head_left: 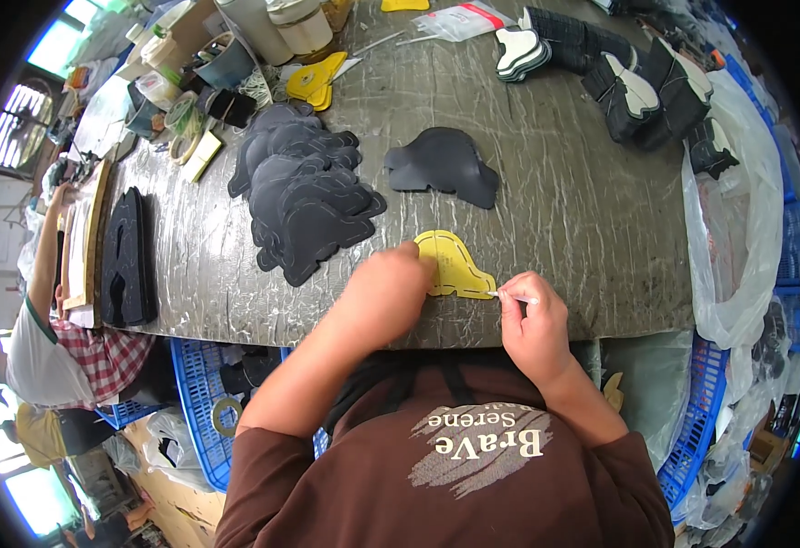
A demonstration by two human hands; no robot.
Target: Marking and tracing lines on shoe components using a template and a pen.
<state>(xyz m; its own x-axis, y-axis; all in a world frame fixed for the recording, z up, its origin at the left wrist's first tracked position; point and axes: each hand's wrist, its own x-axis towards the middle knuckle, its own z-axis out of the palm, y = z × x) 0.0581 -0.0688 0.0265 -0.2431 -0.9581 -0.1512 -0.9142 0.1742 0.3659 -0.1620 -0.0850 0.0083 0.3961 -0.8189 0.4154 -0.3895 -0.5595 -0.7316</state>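
A yellow pattern template (455, 263) with slots cut along its outline lies flat near the table's front edge. My left hand (388, 297) is closed at its left edge, fingertips holding it down; they are partly hidden and a bit blurred. In my right hand (535, 320) a slim white pen (517, 298) is pinched, its tip at the template's lower right corner. Beyond the template lies a black cut piece (443, 166) of similar outline. Left of it, an overlapping pile of black cut pieces (313, 205) carries light dashed outlines.
Tubs and containers (226, 62) crowd the back left, beside more yellow templates (316, 80). Tied bundles of black and white pieces (621, 91) stand back right. A clear plastic bag (738, 219) hangs at the right edge. Blue crates (201, 393) sit below the table. Another person (71, 361) is at left.
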